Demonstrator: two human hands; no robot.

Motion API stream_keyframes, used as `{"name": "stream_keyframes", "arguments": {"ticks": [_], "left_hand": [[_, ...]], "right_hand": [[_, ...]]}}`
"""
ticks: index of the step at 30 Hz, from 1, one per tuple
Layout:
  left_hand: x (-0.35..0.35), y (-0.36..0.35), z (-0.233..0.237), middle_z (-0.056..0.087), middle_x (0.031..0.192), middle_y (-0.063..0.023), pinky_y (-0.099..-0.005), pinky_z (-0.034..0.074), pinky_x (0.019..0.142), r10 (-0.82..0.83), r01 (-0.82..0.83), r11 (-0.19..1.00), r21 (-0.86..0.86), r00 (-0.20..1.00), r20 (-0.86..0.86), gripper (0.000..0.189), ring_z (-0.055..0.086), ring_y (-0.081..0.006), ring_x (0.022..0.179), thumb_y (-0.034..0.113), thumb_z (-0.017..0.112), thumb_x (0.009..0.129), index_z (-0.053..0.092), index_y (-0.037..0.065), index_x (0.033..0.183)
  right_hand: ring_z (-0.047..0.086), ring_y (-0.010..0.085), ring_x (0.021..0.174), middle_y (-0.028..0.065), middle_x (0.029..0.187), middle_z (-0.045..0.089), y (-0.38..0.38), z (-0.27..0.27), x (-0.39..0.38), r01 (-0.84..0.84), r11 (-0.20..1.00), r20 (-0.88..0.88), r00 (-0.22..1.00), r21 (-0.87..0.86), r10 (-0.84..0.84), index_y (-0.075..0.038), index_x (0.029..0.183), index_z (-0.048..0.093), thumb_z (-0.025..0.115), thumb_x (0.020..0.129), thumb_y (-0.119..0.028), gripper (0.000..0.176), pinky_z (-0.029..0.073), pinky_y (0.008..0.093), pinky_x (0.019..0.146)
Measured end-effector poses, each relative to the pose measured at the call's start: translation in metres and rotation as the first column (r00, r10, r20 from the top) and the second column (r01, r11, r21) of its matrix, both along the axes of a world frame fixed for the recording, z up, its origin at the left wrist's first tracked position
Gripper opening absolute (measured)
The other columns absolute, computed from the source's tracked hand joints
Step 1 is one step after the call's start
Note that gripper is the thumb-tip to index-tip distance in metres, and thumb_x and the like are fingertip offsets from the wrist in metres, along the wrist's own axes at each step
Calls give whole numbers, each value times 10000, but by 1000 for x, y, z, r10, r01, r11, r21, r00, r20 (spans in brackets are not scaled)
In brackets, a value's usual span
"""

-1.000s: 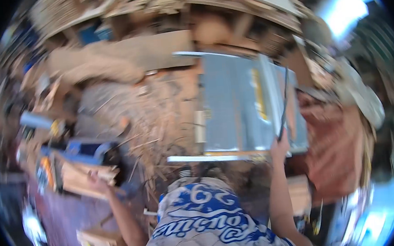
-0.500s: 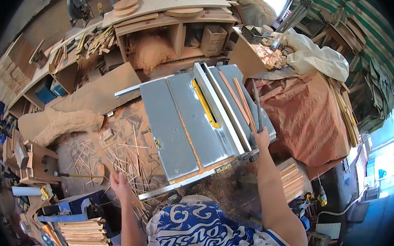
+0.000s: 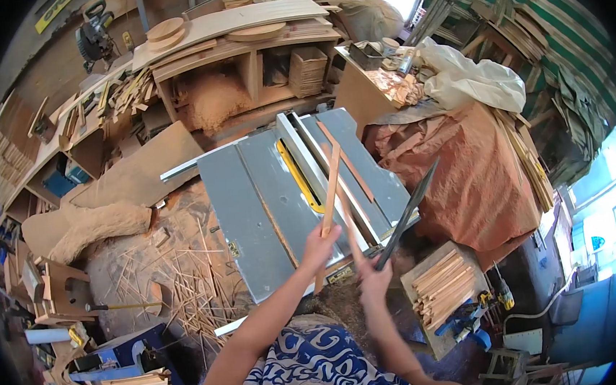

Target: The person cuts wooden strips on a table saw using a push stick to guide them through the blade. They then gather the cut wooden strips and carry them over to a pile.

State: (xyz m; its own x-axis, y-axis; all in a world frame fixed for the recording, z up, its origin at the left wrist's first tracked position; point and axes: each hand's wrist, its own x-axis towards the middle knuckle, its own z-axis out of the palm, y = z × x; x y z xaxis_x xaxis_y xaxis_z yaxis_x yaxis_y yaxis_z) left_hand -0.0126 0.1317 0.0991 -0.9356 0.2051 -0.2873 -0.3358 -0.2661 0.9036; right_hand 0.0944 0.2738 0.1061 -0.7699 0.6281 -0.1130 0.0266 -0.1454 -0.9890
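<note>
Wooden strip sits pinched in our left grip; our right grip clasps a dark bar and, apparently, a slim stick. Low swinging could knock the loose strip beyond both.

Wooden strip: pale reddish-brown, narrow, straight; gripped in left hand, steeply tilted, upper end above frame centre. Second wooden strip: slender, tilted, just right of centre, in right hand. Dark stick: long, flat, pointed at upper end; same hand, slanting up toward right.
</note>
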Motion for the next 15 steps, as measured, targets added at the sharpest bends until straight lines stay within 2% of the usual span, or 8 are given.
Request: {"name": "stream_keyframes", "arguments": {"ticks": [1, 4, 6, 8, 9, 11, 14, 15], "left_hand": [[2, 7, 2, 734, 1002, -57, -227, 418, 474, -68, 64, 993, 95, 997, 37, 488, 519, -37, 582, 225, 735, 995, 561, 73, 1426], [20, -3, -7, 731, 1001, -58, -234, 427, 475, -133, 135, 978, 156, 991, -25, 527, 548, -51, 600, 201, 745, 983, 545, 66, 1451], [37, -25, -7, 730, 944, -52, -245, 469, 522, -204, 206, 974, 97, 979, -24, 551, 619, -89, 655, 183, 745, 977, 534, 61, 1471], [61, -51, 6, 727, 949, -64, -265, 520, 630, -262, 266, 952, 151, 964, -51, 506, 676, -123, 750, 167, 730, 982, 556, 50, 1443], [69, -68, 12, 726, 974, -73, -281, 553, 681, -344, 345, 927, 145, 938, -38, 543, 695, -148, 805, 166, 748, 962, 545, 30, 1447], [80, -104, 16, 711, 1066, -95, -316, 592, 758, -516, 512, 848, 138, 856, -8, 594, 711, -180, 860, 186, 776, 935, 537, -5, 1444], [99, -137, 30, 703, 1101, -107, -341, 592, 784, -663, 648, 741, 178, 747, 41, 619, 704, -181, 845, 221, 789, 924, 541, -22, 1437], [107, -144, 40, 709, 1069, -106, -348, 586, 785, -702, 674, 703, 227, 709, 71, 629, 700, -176, 830, 235, 791, 921, 543, -24, 1437]], "right_hand": [[549, 110, 572, 13, 766, 569, -22, -6, 24, -26, 1000, 1, 1000, -17, 26, -95, 969, 460, 737, 874, 65, 334, 465, 262, 529], [579, 102, 628, 38, 885, 640, -58, 12, 67, -61, 992, 0, 998, -112, 61, -84, 1019, 494, 761, 878, 24, 320, 494, 265, 541], [590, 95, 650, 57, 976, 679, -48, 15, 81, -205, 972, 158, 962, -111, 221, -82, 1035, 492, 748, 896, 0, 303, 493, 265, 530], [591, 95, 657, 81, 1090, 688, -17, 26, 73, -152, 988, 44, 987, -21, 152, -86, 995, 495, 726, 898, 4, 266, 488, 252, 523], [592, 100, 678, 68, 1052, 661, 5, 18, 63, -80, 994, -98, 991, 79, 88, -62, 1086, 560, 729, 887, 9, 271, 498, 252, 544], [580, 101, 708, -1, 928, 555, 68, 16, 53, -133, 938, 32, 991, 320, 129, -31, 1496, 526, 739, 858, 27, 675, 519, 257, 613], [577, 93, 749, -30, 895, 501, 106, 55, 44, -395, 898, 102, 918, 194, 382, -34, 1497, 543, 796, 829, -26, 714, 493, 257, 657], [599, 100, 761, -13, 906, 555, 118, 65, 42, -512, 838, 182, 857, 191, 483, -39, 1415, 585, 806, 826, -28, 629, 502, 263, 649]]}}
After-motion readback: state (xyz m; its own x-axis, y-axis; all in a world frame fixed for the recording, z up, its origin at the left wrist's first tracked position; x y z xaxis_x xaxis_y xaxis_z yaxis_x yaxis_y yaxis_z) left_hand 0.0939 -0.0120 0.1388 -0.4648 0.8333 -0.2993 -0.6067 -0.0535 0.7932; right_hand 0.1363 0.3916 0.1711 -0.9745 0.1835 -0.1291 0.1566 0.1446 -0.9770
